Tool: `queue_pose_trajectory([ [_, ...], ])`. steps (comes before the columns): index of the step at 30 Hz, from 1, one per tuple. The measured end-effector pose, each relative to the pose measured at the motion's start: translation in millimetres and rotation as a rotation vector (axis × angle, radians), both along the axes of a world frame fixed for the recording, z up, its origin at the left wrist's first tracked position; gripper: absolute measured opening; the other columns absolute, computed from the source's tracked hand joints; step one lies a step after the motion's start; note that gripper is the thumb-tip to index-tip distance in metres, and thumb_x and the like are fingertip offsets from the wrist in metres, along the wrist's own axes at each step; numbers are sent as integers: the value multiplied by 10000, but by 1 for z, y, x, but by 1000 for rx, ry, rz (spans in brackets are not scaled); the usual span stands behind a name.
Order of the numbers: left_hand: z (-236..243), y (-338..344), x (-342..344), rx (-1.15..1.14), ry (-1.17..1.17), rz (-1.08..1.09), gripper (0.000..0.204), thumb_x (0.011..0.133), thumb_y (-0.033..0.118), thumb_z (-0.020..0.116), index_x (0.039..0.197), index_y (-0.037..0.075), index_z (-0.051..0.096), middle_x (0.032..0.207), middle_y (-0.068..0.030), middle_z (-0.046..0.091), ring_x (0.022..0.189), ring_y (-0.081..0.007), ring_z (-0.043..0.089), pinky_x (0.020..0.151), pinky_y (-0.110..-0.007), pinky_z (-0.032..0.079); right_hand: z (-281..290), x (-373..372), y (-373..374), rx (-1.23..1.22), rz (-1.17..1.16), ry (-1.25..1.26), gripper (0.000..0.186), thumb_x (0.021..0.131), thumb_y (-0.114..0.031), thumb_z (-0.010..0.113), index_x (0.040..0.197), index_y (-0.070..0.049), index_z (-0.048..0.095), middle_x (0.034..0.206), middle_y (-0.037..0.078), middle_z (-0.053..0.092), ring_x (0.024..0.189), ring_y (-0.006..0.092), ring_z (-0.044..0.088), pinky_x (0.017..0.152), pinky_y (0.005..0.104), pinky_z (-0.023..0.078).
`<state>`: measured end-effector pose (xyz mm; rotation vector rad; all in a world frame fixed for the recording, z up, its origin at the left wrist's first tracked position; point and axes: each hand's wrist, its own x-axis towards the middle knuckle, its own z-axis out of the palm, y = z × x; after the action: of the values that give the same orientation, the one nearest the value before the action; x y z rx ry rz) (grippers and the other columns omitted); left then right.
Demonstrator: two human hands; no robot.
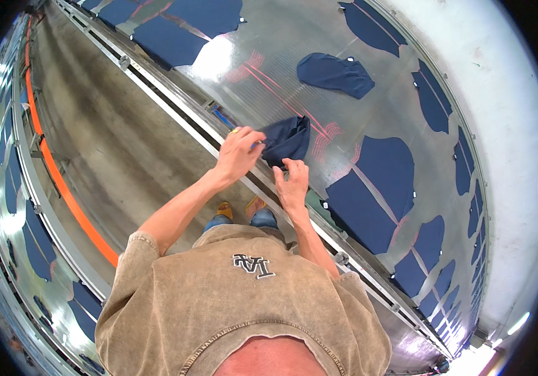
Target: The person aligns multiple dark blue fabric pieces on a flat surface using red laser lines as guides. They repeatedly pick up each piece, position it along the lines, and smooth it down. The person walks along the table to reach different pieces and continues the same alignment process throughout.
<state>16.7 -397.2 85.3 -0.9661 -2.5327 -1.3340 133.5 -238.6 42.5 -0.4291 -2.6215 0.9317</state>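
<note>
A crumpled, partly folded navy fabric piece (289,139) lies at the near edge of the long grey table (269,81). My left hand (240,152) closes on its left side, fingers bent; a small bit of blue shows at the fingertips. With bent fingers and thumb, my right hand (292,182) pinches the near edge of the same piece. The exact grip under the fingers is partly hidden. Beyond it, a single navy fabric piece (335,74) rests flat with a small white tag. Red printed lines (319,128) mark the tabletop beside the fabric.
Larger navy cut pieces (375,188) lie flat to the right, and more (181,31) at the far left. A metal rail (175,113) runs along the table's near edge, a blue-handled tool (221,116) near it. An orange strip (62,182) borders the aisle; another table stands left.
</note>
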Motion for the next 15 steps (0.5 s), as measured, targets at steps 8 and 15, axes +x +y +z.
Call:
queue_pose_trajectory([
  [8,-55,67,-53,-338,-42,-188,240,812,156,728,1028,62,681,989,-134,588,973,-346,580,885,-443,474,-22,-52,-2,269,47,-41,149,778,-93,689,894,-81,597,898,92,545,895,300,526,767,440,389],
  [15,-59,74,-67,-197,-198,-267,114,837,99,691,943,57,700,918,-127,635,891,-331,627,792,-421,508,-11,-46,20,-225,89,79,51,772,-32,665,791,-60,627,816,91,589,816,294,559,752,409,428],
])
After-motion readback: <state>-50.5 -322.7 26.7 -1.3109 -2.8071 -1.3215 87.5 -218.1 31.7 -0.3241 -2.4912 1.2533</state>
